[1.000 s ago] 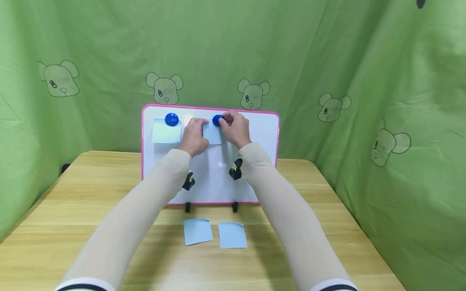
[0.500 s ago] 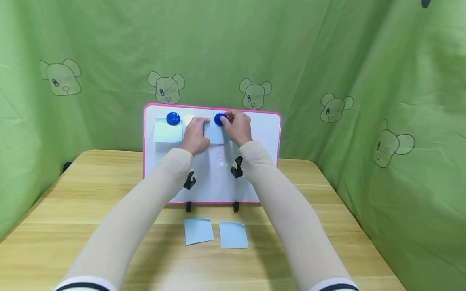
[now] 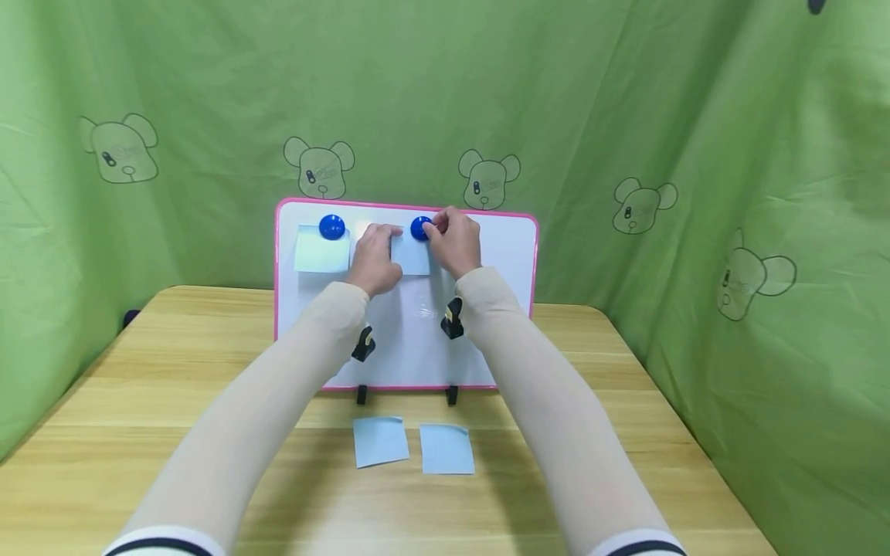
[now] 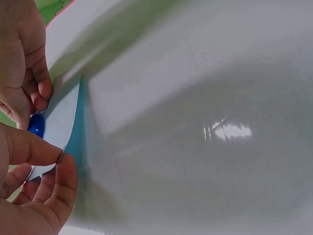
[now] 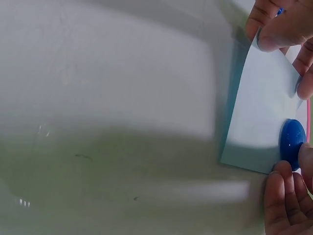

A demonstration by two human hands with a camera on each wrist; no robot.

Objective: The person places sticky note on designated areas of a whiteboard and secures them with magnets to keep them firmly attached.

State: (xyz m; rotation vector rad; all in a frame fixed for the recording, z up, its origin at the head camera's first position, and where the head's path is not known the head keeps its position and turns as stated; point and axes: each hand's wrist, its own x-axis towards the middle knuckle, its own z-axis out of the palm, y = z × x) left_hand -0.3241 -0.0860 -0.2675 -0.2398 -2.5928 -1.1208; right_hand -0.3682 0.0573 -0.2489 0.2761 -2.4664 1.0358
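Note:
My left hand (image 3: 375, 261) pinches the left side of a light blue sticky note (image 3: 412, 261) against the upper middle of a pink-framed whiteboard (image 3: 511, 270). In the right wrist view, the thumb and a finger grip the note's lower corner (image 5: 257, 98), and its lower edge stands off the board. My right hand (image 3: 455, 243) holds a round blue magnet (image 3: 420, 228) at the note's top right. The right thumb lies on the magnet's edge (image 5: 292, 142) in the right wrist view. Left of the hands, another note (image 3: 321, 253) hangs under a second blue magnet (image 3: 331, 226).
Two more blue sticky notes, a left one (image 3: 381, 442) and a right one (image 3: 447, 449), lie on the wooden table (image 3: 208, 371) before the board. Black feet (image 3: 452, 394) support the board's lower edge. A green curtain (image 3: 410, 93) with bear-head drawings surrounds the table.
The head view has shifted slightly, so everything sits a little further right. Both hands keep their places on the note and the magnet.

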